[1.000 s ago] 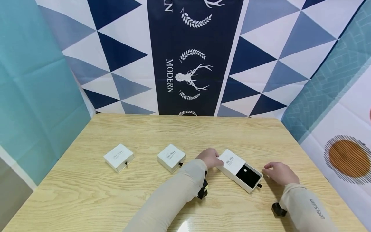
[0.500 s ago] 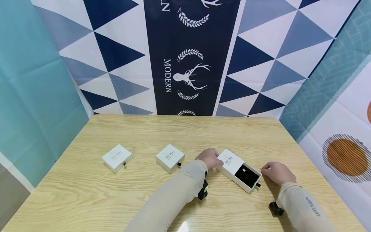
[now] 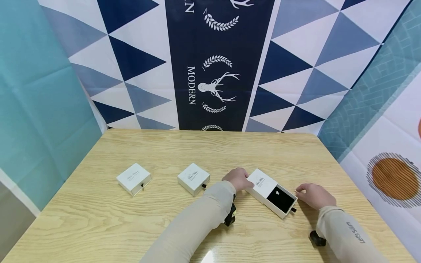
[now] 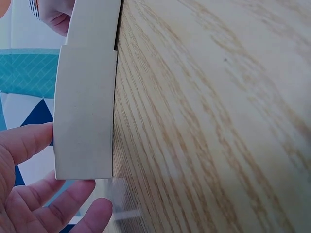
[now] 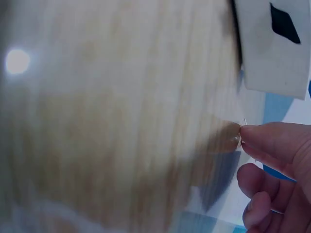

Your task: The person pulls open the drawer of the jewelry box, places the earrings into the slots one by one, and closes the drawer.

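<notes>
A white drawer-style jewelry box (image 3: pixel 262 184) lies at the right of the table, its drawer (image 3: pixel 281 200) pulled partly out. On the drawer's black lining sits a small silvery flower-shaped piece (image 3: pixel 277 193). My left hand (image 3: pixel 237 179) holds the box's sleeve at its back corner; in the left wrist view one digit lies on its top and other fingertips touch its end. My right hand (image 3: pixel 316 195) is beside the drawer's front end. Between its thumb and finger it pinches a tiny shiny earring (image 5: pixel 239 138) with a thin wire, mostly hidden by the fingertips.
Two closed white boxes of the same kind, a middle box (image 3: pixel 194 178) and a left box (image 3: pixel 134 179), lie on the wooden table (image 3: pixel 131 223). A black pull tab (image 3: pixel 293 210) sticks out of the open drawer. Patterned cloth (image 3: pixel 138 65) hangs behind the table.
My right hand has moved slightly left, nearer the drawer's end, with the tiny piece showing at its fingertips. My left hand stays on the box. The view shifts a little.
</notes>
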The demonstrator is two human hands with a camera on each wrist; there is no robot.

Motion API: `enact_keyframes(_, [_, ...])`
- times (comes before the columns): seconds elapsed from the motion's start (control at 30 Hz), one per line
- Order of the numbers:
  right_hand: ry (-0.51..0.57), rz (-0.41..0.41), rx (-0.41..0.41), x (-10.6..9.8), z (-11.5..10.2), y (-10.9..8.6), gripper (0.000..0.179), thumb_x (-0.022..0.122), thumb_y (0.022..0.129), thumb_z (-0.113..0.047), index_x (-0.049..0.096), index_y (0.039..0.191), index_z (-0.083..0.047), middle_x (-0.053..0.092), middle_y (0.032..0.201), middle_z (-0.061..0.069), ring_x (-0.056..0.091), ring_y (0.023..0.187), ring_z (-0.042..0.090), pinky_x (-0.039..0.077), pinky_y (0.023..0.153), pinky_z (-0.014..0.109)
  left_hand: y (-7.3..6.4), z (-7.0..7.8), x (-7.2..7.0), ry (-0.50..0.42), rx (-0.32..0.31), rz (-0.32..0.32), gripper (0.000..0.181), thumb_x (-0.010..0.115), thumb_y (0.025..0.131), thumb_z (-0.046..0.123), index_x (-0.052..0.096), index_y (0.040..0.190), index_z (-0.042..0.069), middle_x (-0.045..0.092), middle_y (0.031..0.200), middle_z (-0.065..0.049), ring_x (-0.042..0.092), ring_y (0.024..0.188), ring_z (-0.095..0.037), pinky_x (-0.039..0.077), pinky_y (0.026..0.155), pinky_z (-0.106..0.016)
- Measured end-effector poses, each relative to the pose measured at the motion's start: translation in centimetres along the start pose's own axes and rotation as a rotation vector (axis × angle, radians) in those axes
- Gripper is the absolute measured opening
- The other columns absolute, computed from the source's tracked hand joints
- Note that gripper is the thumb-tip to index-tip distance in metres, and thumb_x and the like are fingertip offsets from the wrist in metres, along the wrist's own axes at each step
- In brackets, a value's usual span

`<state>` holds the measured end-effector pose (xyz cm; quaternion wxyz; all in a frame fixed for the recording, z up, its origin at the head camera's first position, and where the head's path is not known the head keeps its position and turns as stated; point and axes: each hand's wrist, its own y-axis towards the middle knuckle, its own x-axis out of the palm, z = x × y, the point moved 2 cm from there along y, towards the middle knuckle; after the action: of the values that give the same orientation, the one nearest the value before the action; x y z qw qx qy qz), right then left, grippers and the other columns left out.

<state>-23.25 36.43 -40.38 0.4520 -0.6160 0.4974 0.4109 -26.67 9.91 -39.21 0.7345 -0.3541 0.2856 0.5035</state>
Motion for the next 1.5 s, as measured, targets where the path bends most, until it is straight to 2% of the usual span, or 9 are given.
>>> enact_keyframes(0.2, [-0.012,-0.023,-0.010,0.0,-0.4,0.2,0.027,0.061,0.090,-0.017,0.068,0.111,-0.001,0.065,0.107,0.025,0.062,0.093,0.041,0.050,0.070,0.052,0.3,-0.1,0.1,0.012,-0.004,0.000,0.034,0.075,0.081,0.033,0.069,0.111,0.017,0.066,0.105,0.009,0.059,0.086,-0.009,0.046,0.073,-0.026])
enact_keyframes(0.5, [0.029,-0.063,0.035,-0.5,-0.6,0.1,0.014,0.063,0.089,-0.016,0.069,0.095,-0.006,0.068,0.094,0.016,0.054,0.074,0.019,0.045,0.063,0.041,0.1,0.0,0.1,0.007,0.002,-0.004,0.033,0.075,0.082,0.035,0.069,0.109,0.017,0.066,0.102,0.009,0.057,0.081,-0.008,0.045,0.071,-0.025])
enact_keyframes(0.7, [0.022,-0.060,0.045,-0.4,-0.4,-0.1,0.011,0.062,0.089,-0.017,0.067,0.085,-0.009,0.066,0.085,0.007,0.051,0.070,0.015,0.043,0.062,0.037,-0.1,-0.1,0.0,-0.001,0.008,-0.010,0.033,0.074,0.082,0.035,0.069,0.108,0.016,0.066,0.102,0.008,0.057,0.080,-0.008,0.046,0.071,-0.026])
enact_keyframes(0.87, [-0.009,-0.055,0.036,-0.5,-0.2,-0.2,0.012,0.061,0.089,-0.020,0.068,0.085,-0.011,0.066,0.085,0.005,0.053,0.070,0.015,0.045,0.061,0.039,0.2,-0.2,0.2,0.000,0.015,-0.006,0.030,0.074,0.082,0.034,0.069,0.106,0.016,0.066,0.099,0.008,0.056,0.077,-0.008,0.046,0.070,-0.026])
enact_keyframes(1.1, [0.031,-0.003,0.027,-2.0,-0.7,-0.9,0.023,0.059,0.091,-0.024,0.068,0.099,-0.004,0.067,0.090,0.011,0.056,0.073,0.021,0.046,0.060,0.041,0.1,-0.1,0.1,0.012,0.004,-0.012,0.033,0.073,0.083,0.034,0.069,0.111,0.016,0.066,0.105,0.008,0.058,0.083,-0.009,0.047,0.073,-0.027])
enact_keyframes(1.23, [0.038,0.083,-0.034,-2.6,-2.6,-1.6,0.023,0.059,0.092,-0.023,0.068,0.100,-0.003,0.063,0.075,0.003,0.051,0.061,0.016,0.041,0.051,0.035,0.1,0.1,0.2,0.038,-0.008,0.048,0.039,0.072,0.084,0.035,0.066,0.119,0.019,0.067,0.107,0.008,0.061,0.092,-0.012,0.047,0.076,-0.030])
enact_keyframes(1.33, [0.049,0.198,-0.106,-2.7,-4.5,-2.2,0.019,0.062,0.092,-0.023,0.069,0.097,-0.005,0.053,0.064,-0.004,0.044,0.053,0.013,0.036,0.046,0.031,0.0,0.7,0.2,0.053,0.086,0.119,0.039,0.068,0.087,0.039,0.065,0.122,0.023,0.067,0.106,0.009,0.061,0.095,-0.014,0.046,0.078,-0.030])
enact_keyframes(1.43, [0.043,0.340,-0.214,-2.9,-6.1,-2.7,0.013,0.068,0.088,-0.019,0.070,0.094,-0.008,0.045,0.057,-0.009,0.037,0.046,0.008,0.032,0.042,0.027,-0.2,1.8,0.2,0.040,0.289,0.119,0.035,0.064,0.090,0.042,0.067,0.120,0.024,0.067,0.109,0.011,0.059,0.100,-0.010,0.044,0.083,-0.025])
enact_keyframes(1.5, [0.020,0.450,-0.321,-3.0,-6.9,-2.9,0.010,0.073,0.082,-0.015,0.070,0.090,-0.010,0.042,0.056,-0.012,0.033,0.045,0.003,0.031,0.041,0.024,-0.5,2.5,0.1,-0.005,0.439,0.078,0.032,0.062,0.092,0.040,0.068,0.118,0.021,0.066,0.115,0.011,0.057,0.105,-0.007,0.042,0.087,-0.021])
